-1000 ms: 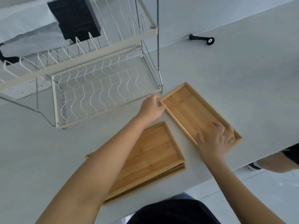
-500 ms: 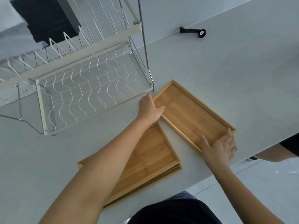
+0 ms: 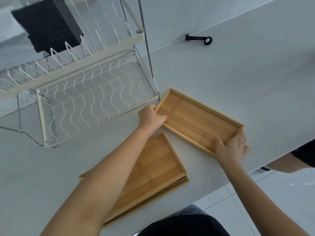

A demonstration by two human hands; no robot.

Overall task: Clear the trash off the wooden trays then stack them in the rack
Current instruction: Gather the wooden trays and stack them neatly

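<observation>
A single wooden tray (image 3: 196,120) lies flat on the white table, just right of the white wire rack (image 3: 92,97). My left hand (image 3: 150,116) grips its near-left corner, thumb over the rim. My right hand (image 3: 233,147) grips its right end, fingers over the rim. A stack of wooden trays (image 3: 153,171) lies closer to me, partly hidden by my left forearm. No trash shows on the trays. The rack's lower shelf holds nothing; a black block (image 3: 47,24) sits on its upper tier.
A small black handle-like object (image 3: 198,39) lies at the table's far edge by the wall. The table's right edge (image 3: 276,160) runs close behind my right hand. Another person's arm (image 3: 289,162) shows beyond that edge, above the tiled floor.
My right hand slid from the tray's surface to its right end and closed on the rim. My left hand settled its grip on the tray's left corner. The tray shifted slightly.
</observation>
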